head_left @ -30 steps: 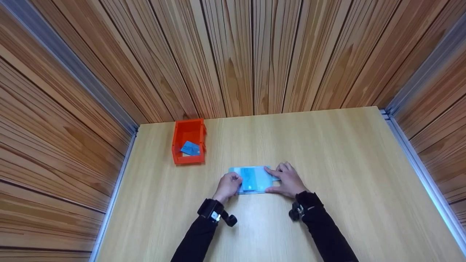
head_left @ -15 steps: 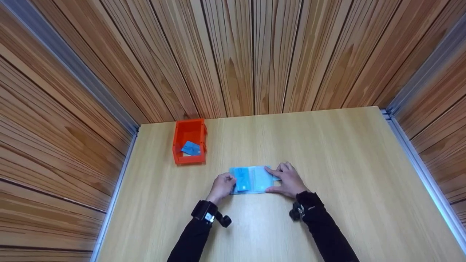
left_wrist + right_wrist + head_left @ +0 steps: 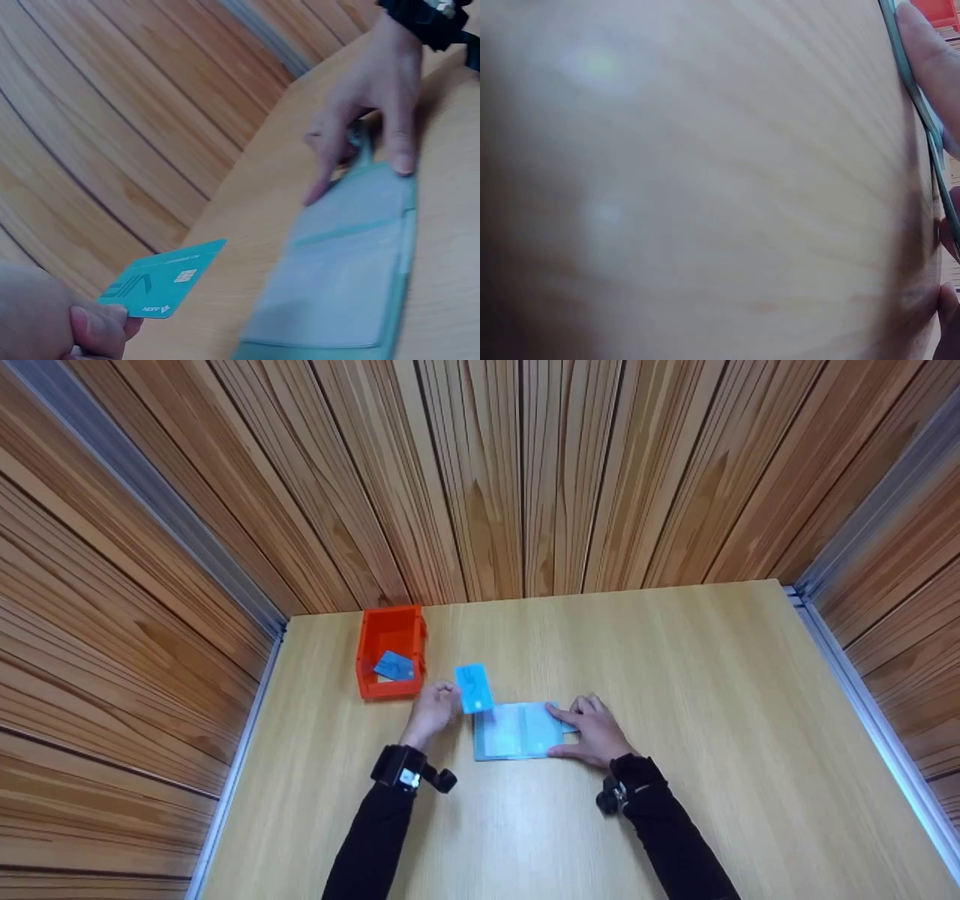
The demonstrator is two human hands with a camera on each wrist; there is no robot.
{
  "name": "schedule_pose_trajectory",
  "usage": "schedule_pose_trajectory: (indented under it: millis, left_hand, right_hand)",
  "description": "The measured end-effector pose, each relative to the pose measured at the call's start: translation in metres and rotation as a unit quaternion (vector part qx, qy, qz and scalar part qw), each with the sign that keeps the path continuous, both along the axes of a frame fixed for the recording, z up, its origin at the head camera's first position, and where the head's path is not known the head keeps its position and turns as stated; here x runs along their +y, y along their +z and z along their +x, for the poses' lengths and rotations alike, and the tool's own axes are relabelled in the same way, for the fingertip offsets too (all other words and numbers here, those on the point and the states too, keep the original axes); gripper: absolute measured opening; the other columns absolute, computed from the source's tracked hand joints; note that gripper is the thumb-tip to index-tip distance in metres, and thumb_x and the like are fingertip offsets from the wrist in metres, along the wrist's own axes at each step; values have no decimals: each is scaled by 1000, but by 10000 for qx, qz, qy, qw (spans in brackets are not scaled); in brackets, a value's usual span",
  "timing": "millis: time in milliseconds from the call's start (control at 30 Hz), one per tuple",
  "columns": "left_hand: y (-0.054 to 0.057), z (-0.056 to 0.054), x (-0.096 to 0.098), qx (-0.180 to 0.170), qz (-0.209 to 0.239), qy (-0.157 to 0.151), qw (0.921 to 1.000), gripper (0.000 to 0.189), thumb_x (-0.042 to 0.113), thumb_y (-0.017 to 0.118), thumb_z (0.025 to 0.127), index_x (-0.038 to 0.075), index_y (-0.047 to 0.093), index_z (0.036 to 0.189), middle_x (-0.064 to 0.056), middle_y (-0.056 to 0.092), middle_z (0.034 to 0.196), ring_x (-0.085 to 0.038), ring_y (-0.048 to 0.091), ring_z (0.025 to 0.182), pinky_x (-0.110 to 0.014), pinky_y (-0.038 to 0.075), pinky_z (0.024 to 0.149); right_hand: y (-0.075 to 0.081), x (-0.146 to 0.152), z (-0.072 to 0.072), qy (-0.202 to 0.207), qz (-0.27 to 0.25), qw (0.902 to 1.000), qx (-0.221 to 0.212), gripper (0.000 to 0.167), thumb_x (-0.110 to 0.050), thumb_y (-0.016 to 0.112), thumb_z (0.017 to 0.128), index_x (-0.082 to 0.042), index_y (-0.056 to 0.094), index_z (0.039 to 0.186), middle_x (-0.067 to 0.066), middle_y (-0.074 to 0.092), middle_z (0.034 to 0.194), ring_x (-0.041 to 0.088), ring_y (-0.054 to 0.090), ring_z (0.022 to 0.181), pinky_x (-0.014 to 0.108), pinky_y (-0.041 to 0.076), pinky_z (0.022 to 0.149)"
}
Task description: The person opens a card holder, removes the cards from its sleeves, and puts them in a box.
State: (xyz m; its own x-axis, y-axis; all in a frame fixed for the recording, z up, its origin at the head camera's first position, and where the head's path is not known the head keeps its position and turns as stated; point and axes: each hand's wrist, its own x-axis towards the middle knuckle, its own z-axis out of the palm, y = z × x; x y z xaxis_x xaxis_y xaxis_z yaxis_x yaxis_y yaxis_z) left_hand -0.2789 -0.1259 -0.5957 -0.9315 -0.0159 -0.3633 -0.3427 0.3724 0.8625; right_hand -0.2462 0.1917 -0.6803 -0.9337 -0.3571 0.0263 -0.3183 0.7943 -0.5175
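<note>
My left hand [image 3: 433, 709] pinches a blue bank card [image 3: 474, 688] between thumb and fingers. In the left wrist view the card [image 3: 166, 277] shows its chip and printed lettering. It is raised at the upper left of an open card wallet [image 3: 517, 731], which lies on the table with pale clear sleeves. My right hand [image 3: 592, 733] presses the wallet's right end, straight thumb and index finger on its surface, the other fingers bent back beside it. The right wrist view catches only the thumb [image 3: 930, 67] at the wallet's edge [image 3: 907, 71] and parts of fingers.
An orange-red bin [image 3: 367, 630] stands at the table's back left, just past my left hand. Another blue card [image 3: 394, 665] lies inside it. Wood-panelled walls [image 3: 487, 472] border the light wooden table [image 3: 675, 675].
The left hand has drawn the card leftward off the wallet's sleeve, then lifted it up and left toward the bin. The right hand and wallet have stayed in place.
</note>
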Motion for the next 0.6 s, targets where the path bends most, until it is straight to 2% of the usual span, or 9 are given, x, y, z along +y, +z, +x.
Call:
schedule_pose_trajectory:
  millis: [300,467,600]
  left_hand:
    - [23,-32,-23,703,339,770,9940,14,14,58,106,3,66,104,2,48,73,-14,45,65,-26,35,60]
    - [30,-46,-33,681,300,1129,9908,13,17,59,106,6,66,105,0,50,74,-15,47,65,-26,36,59]
    - [29,-55,-43,779,422,1450,9855,15,16,60,105,3,67,107,1,51,70,-14,49,62,-27,41,60]
  right_hand:
    - [0,0,0,-43,28,10000,-44,90,-63,86,70,-25,57,147,-2,41,97,18,34,94,31,29,81]
    - [1,0,0,-16,0,10000,5,90,-63,86,71,-26,57,147,-2,41,97,19,35,95,32,30,82]
    - [-3,-1,0,19,-56,9999,150,89,-62,86,70,-25,59,146,-2,42,96,19,35,93,33,31,82]
